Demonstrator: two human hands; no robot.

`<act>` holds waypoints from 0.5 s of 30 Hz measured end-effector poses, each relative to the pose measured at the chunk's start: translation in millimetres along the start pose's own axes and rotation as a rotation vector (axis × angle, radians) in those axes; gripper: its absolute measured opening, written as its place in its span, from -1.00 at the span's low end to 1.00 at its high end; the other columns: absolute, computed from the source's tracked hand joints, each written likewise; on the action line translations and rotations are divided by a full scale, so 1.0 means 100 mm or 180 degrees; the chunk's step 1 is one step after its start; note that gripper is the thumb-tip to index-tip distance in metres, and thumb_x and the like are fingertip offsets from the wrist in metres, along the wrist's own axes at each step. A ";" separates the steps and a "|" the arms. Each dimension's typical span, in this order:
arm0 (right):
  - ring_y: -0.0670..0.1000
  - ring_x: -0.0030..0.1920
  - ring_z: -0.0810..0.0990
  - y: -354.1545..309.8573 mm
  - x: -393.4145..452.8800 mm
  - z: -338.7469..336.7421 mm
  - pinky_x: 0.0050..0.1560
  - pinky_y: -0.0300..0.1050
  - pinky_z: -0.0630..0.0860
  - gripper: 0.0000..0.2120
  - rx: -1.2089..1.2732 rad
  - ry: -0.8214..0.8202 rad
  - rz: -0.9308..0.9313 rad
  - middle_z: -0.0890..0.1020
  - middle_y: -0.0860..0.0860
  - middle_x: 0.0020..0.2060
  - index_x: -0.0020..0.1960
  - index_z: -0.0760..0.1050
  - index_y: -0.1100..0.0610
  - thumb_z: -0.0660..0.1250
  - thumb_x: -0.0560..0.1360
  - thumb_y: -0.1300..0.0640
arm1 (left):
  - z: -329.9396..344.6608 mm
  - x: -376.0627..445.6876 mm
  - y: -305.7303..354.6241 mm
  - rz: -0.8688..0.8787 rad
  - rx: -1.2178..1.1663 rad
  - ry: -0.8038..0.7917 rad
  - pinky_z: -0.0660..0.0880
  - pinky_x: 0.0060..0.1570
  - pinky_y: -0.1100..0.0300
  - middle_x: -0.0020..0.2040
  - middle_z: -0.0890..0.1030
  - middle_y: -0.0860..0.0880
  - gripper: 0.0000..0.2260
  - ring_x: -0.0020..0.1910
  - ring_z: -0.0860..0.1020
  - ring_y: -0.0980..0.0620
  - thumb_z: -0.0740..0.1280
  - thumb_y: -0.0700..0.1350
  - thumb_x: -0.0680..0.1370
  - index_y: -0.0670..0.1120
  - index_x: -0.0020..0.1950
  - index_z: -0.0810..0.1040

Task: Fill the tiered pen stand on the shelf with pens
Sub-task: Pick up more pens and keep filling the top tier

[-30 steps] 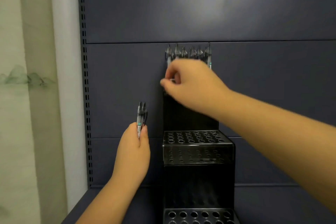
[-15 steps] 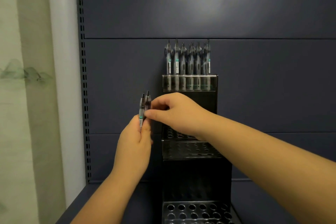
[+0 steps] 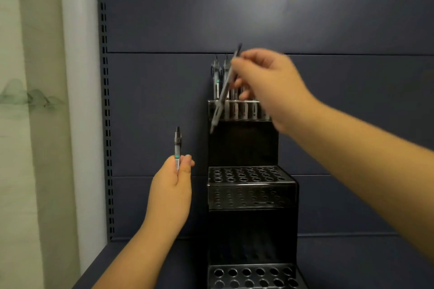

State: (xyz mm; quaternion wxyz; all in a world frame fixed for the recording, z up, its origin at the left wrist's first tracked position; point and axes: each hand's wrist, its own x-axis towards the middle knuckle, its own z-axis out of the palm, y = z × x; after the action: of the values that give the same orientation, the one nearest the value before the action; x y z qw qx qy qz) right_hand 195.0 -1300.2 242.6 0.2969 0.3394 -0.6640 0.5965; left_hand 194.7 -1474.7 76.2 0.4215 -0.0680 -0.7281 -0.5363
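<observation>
Head view, at a dark shelving bay: a person is loading a black tiered pen stand (image 3: 252, 185) that is standing on the shelf (image 3: 131, 263) against the back panel (image 3: 234, 7). Going from left to right, the left hand (image 3: 172, 191) is gripping one spare pen (image 3: 177, 148) upright, just left of the stand, apparently keeping it ready as the next to go in. Beside it, the stand is showing three perforated tiers; the middle and bottom tiers are holding no pens, while the top tier is carrying a row of pens (image 3: 219, 77) along the back, two standing clear and the rest hiding behind the hand, so no count is possible. Further right, the right hand (image 3: 270, 87) is pinching a single pen (image 3: 225, 91) near its upper end, tilting it tip-down in front of the top tier's left side, seemingly lining it up with a free hole. That pen is blurring in motion and is not yet seated.
</observation>
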 end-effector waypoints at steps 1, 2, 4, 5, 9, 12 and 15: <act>-0.14 -0.31 0.60 -0.06 0.11 -0.07 -0.31 -0.25 0.56 -0.88 -0.0035 0.0118 -0.0061 0.64 0.01 -0.26 -0.08 0.58 0.10 0.32 0.62 0.21 | 0.00 0.01 -0.01 -0.0052 0.0016 0.0010 0.40 -0.37 0.14 -0.40 0.45 0.07 -0.77 -0.40 0.43 0.10 0.16 0.07 0.67 0.06 -0.10 0.53; -0.12 -0.31 0.61 -0.11 0.21 -0.14 -0.28 -0.22 0.60 -0.89 -0.0134 0.0255 -0.0138 0.65 0.02 -0.26 -0.07 0.58 0.12 0.32 0.62 0.22 | -0.01 0.01 -0.03 -0.0071 0.0072 0.0008 0.38 -0.37 0.17 -0.40 0.44 0.06 -0.76 -0.41 0.42 0.11 0.16 0.07 0.67 0.05 -0.11 0.52; -0.07 -0.28 0.68 -0.15 0.41 -0.28 -0.18 -0.14 0.66 -0.90 -0.0492 0.0552 -0.0278 0.69 0.07 -0.24 -0.05 0.60 0.16 0.33 0.60 0.20 | -0.03 0.01 -0.03 -0.0053 0.0248 -0.0003 0.33 -0.41 0.31 -0.41 0.42 0.05 -0.75 -0.45 0.39 0.18 0.15 0.06 0.67 0.02 -0.12 0.51; -0.02 -0.25 0.71 -0.15 0.49 -0.32 -0.13 -0.06 0.69 -0.87 -0.0735 0.0675 -0.0318 0.70 0.13 -0.22 -0.03 0.62 0.21 0.33 0.59 0.18 | -0.03 0.01 -0.03 -0.0051 0.0320 0.0001 0.32 -0.44 0.36 -0.40 0.42 0.04 -0.74 -0.46 0.39 0.20 0.15 0.04 0.68 0.00 -0.12 0.51; 0.02 -0.29 0.72 -0.11 0.72 -0.39 -0.08 0.15 0.69 -0.78 -0.1288 0.0723 -0.0225 0.70 0.21 -0.23 -0.03 0.64 0.30 0.31 0.55 0.14 | -0.01 0.00 -0.04 -0.0107 0.0492 -0.0036 0.34 -0.44 0.40 -0.39 0.40 0.02 -0.71 -0.44 0.35 0.16 0.15 0.03 0.68 -0.09 -0.12 0.50; -0.04 -0.32 0.69 -0.12 0.78 -0.38 -0.11 -0.02 0.71 -0.80 -0.1337 0.0476 -0.0021 0.69 0.11 -0.30 0.11 0.64 0.23 0.33 0.57 0.17 | -0.01 0.00 -0.04 -0.0108 0.0536 -0.0047 0.35 -0.42 0.39 -0.37 0.41 0.01 -0.69 -0.40 0.36 0.11 0.14 0.02 0.68 -0.13 -0.11 0.50; -0.01 -0.30 0.70 -0.13 0.78 -0.35 -0.14 -0.10 0.71 -0.82 -0.1301 0.0213 0.0169 0.69 0.13 -0.27 0.15 0.59 0.22 0.36 0.58 0.17 | -0.02 0.00 -0.04 -0.0115 0.0533 -0.0041 0.35 -0.43 0.40 -0.38 0.41 0.00 -0.69 -0.40 0.36 0.11 0.14 0.03 0.68 -0.13 -0.11 0.50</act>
State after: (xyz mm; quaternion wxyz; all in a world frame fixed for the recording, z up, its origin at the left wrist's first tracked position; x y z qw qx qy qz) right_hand 158.6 -1274.0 316.1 0.3657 0.2344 -0.7697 0.4679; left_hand 193.2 -1478.2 73.3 0.4113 -0.0228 -0.7742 -0.4806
